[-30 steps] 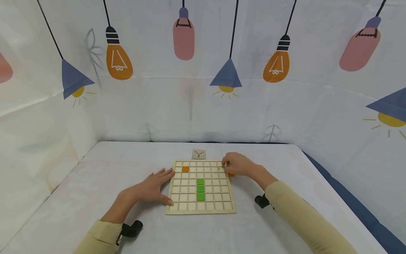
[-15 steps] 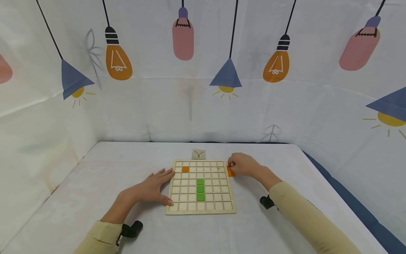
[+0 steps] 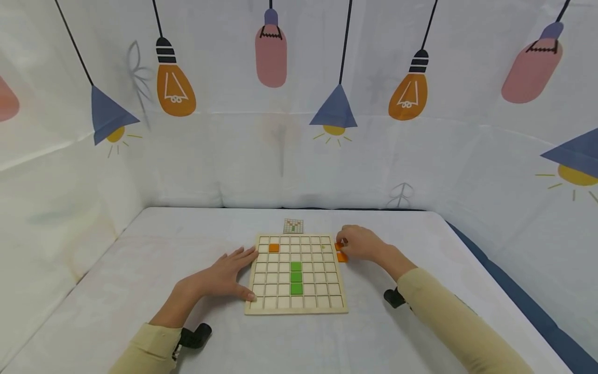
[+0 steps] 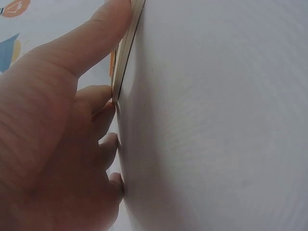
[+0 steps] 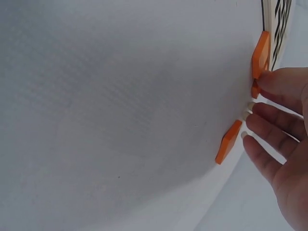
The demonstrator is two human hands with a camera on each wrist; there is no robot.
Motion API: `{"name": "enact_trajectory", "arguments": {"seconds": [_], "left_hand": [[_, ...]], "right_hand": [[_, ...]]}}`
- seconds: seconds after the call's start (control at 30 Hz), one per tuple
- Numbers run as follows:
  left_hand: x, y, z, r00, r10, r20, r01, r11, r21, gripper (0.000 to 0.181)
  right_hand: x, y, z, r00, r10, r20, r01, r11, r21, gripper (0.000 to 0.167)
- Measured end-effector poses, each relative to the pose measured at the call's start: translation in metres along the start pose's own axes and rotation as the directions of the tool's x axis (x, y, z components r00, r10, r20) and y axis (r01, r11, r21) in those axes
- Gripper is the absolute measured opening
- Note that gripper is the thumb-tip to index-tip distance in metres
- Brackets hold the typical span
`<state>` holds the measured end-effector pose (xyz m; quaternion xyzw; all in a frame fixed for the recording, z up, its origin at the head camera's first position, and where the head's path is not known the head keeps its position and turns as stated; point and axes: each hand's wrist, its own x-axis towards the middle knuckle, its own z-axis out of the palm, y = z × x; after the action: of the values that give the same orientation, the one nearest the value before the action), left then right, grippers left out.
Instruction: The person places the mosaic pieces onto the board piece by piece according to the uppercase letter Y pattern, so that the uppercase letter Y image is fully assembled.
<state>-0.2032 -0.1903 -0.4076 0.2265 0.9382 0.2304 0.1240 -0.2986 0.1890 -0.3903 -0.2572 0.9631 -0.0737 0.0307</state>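
Note:
A pale wooden grid board [image 3: 296, 311] lies on the white table, with an orange tile [image 3: 273, 248] in an upper cell and a column of green tiles [image 3: 296, 277] near its middle. My left hand [image 3: 219, 275] rests at the board's left edge, thumb on the rim, fingers spread straight. Beside the upper right edge, my right hand [image 3: 362, 243] pinches an orange tile [image 5: 255, 88], mostly hidden by the thumb. Another orange tile [image 5: 261, 54] lies close by against the board. One more orange tile [image 5: 229, 142] sits near the other fingertips in the right wrist view.
A small printed card [image 3: 293, 225] with a coloured grid pattern lies just behind the board. The white table [image 3: 187, 234] backs onto a white cloth [image 3: 233, 156] printed with lamps. Each wrist wears a black camera [image 3: 394, 297].
My right hand has drawn back from the board's upper right corner to the orange tiles beside it. One orange tile now shows apart from another. The left hand stays still.

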Motion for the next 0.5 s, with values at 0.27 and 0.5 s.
{"name": "enact_trajectory", "arguments": {"seconds": [0.27, 0.5], "left_hand": [[0.0012, -0.0015, 0.0011, 1.000, 0.004, -0.001, -0.004, 1.000, 0.000, 0.116], [0.0000, 0.0018, -0.0008, 1.000, 0.001, -0.001, -0.001, 1.000, -0.005, 0.115]], "right_hand": [[-0.0009, 0.0007, 0.0001, 1.000, -0.016, -0.004, 0.016, 1.000, -0.017, 0.021], [0.0006, 0.0016, 0.0008, 1.000, -0.017, -0.005, 0.017, 1.000, -0.024, 0.021]]}}
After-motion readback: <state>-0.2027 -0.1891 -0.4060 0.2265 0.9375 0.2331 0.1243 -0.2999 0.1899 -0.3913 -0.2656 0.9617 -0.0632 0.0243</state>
